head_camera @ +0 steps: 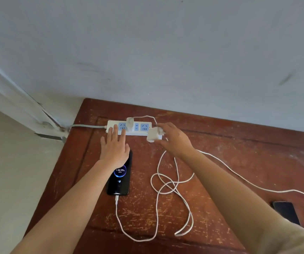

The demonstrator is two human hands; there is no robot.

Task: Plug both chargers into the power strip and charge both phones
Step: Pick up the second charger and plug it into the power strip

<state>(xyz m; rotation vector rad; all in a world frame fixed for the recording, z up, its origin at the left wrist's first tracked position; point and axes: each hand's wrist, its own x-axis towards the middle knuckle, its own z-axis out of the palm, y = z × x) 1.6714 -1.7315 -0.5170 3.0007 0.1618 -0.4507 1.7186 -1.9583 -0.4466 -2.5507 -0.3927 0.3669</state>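
A white power strip (140, 133) lies at the far side of a worn red-brown table (221, 158). One white charger (130, 122) stands plugged into its middle. Its cable (127, 233) runs to a black phone (120, 180) whose lit screen reads 44.99%. My left hand (114, 145) lies flat, fingers spread, on the strip's left end and over the phone's top. My right hand (173, 138) grips a second white charger (154, 136) just off the strip's right end. A second black phone (286, 211) lies dark at the right edge.
White cables loop across the table's middle (167, 184) and trail to the right (257, 187). The strip's grey cord (87, 126) runs left to the wall corner. A pale wall (165, 52) stands right behind the table; light floor lies on the left.
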